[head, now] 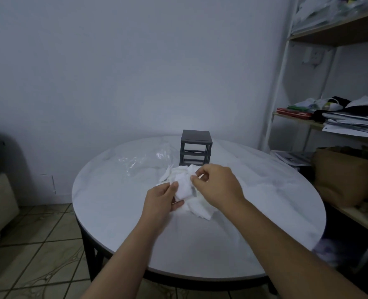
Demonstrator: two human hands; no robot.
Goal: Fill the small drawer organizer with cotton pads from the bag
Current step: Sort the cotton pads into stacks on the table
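On the round white table point(200, 244), seen from the head camera, both hands work near the middle, with a wide bare stretch of tabletop between them and the near edge. More open surface lies to the right, reaching toward the table's curved rim beside the shelf unit point(286, 93). To the left the rim drops off to a tiled floor point(38, 244).

A loose heap of white cotton pads point(198, 208) lies on the table under and around the hands. The left hand point(160, 201) is partly closed, its thumb and fingers pinching a small stack of pads point(183, 188) lifted just above the heap. The right hand point(216, 184) curls over the stack's top right corner, thumb and forefinger closed on a pad there; whether it grips one pad or several cannot be told.

Behind the heap, touching or just beside its far edge, stands the small dark drawer organizer point(196, 147), upright, its tiers facing the person. What is inside it cannot be made out. A crumpled clear plastic bag point(144, 160) lies flat to the organizer's left, and looks nearly empty.
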